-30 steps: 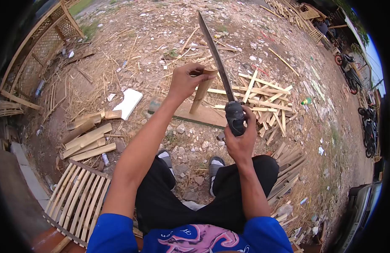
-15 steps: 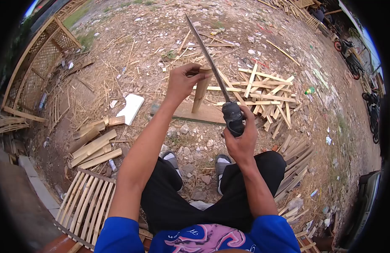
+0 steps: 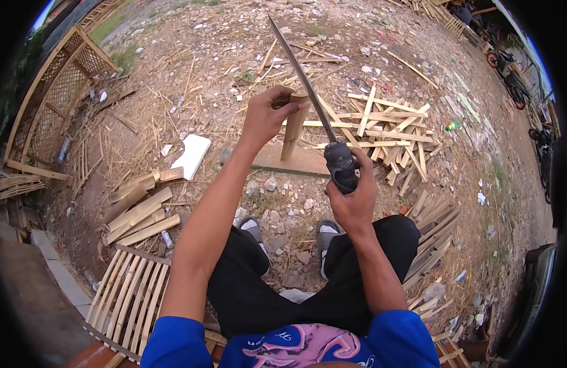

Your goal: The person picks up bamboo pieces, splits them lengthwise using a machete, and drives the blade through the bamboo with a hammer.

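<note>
My left hand (image 3: 268, 116) pinches the top of a split bamboo piece (image 3: 291, 138), which stands nearly upright with its lower end on a flat wooden board (image 3: 265, 158). In my right hand (image 3: 356, 199) is a machete (image 3: 305, 80), gripped by its thick, black-wrapped handle (image 3: 340, 167). Its long, narrow blade slants up and away to the left, passing just right of the bamboo's top. Whether blade and bamboo touch, I cannot tell.
Split bamboo strips (image 3: 388, 132) lie heaped beyond the board at right. Wider bamboo pieces (image 3: 139, 214) and a white slab (image 3: 191, 156) are at left. A slatted bamboo frame (image 3: 127, 294) is at lower left, a lattice panel (image 3: 53, 113) farther off, motorbikes (image 3: 510, 80) far right.
The whole view has shifted slightly. Both hands keep their holds on the bamboo and the machete, with hardly any movement between them.
</note>
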Tool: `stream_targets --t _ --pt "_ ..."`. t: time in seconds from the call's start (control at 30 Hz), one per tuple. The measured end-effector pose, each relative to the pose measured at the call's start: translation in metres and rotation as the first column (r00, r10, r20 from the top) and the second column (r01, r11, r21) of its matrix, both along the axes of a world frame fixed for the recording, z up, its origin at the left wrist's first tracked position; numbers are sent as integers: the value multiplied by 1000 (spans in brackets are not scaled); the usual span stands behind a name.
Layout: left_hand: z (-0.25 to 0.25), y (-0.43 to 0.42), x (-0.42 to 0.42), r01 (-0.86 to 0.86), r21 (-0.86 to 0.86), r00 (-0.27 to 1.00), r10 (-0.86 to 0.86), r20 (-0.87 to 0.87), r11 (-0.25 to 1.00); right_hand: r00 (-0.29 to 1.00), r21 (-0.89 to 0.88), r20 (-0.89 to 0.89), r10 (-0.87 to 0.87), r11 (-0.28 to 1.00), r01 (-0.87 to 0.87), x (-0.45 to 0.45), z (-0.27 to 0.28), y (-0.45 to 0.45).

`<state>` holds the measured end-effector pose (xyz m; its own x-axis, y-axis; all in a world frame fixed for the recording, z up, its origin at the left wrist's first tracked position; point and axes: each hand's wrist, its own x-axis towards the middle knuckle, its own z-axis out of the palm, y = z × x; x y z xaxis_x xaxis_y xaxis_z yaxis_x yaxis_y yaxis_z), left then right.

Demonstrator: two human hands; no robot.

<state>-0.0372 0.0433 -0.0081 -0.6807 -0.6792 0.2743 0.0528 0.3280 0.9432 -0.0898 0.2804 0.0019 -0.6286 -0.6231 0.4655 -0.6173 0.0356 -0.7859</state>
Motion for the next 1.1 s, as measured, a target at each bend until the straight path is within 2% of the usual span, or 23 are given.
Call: stream_targets --t 0.2,0.3,0.4,0.47,0.7,1.0,1.1 --pt "2 -2 2 10 -21 999 -9 37 1000 1000 -22 -23 -6 1000 5 -2 -5 -3" --pt "0 -3 2 16 -1 999 -16 48 1000 996 56 86 19 998 -24 4 9 -2" --pt "-1 2 0 10 19 999 -10 31 1000 993 146 114 35 988 -52 5 4 -3" --pt "-2 2 0 40 9 996 -41 80 999 992 156 118 43 986 -62 8 3 -3" --pt "-4 3 -1 61 -19 993 -59 107 998 972 136 215 92 983 -123 11 6 -4" --pt "-4 7 -4 53 -9 994 -52 98 999 978 83 195 76 992 -93 17 4 -7" --pt "-6 12 -7 57 -5 997 -56 59 998 975 159 218 51 983 -87 16 12 -7"
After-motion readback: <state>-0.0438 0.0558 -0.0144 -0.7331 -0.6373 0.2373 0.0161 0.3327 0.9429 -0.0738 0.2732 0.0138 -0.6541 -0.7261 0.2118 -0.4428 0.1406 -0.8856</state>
